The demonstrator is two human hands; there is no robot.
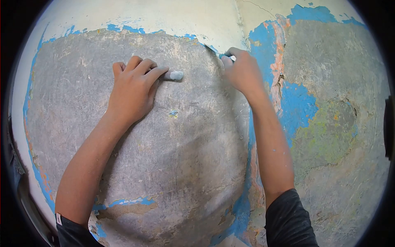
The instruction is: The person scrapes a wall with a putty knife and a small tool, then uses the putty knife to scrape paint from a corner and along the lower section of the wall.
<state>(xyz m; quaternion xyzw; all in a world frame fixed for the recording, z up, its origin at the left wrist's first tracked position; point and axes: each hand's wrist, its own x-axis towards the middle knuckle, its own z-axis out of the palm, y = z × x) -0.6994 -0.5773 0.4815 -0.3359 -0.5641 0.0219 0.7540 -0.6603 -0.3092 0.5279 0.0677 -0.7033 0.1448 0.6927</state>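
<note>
My left hand point(133, 84) is pressed against the bare grey patch of wall point(177, 140), its fingers bent and a little apart. A whitish, dusty-looking tip point(176, 75) sticks out to the right beyond its index finger, apparently the end of the thumb. Higher and further right, my right hand point(242, 70) is closed around a scraper point(212, 49). Most of the scraper's handle is hidden in the fist; a pale bit shows between the fingers. Its thin blade points up and left, at the ragged border where cream paint point(185, 18) meets the grey surface.
Blue paint point(302, 103) runs in torn strips around the grey area. A cracked, orange-pink vertical seam point(279, 57) lies right of my right hand. Further right is a greenish stained patch point(327, 131). Dark folded material point(29, 201) shows at the lower left edge.
</note>
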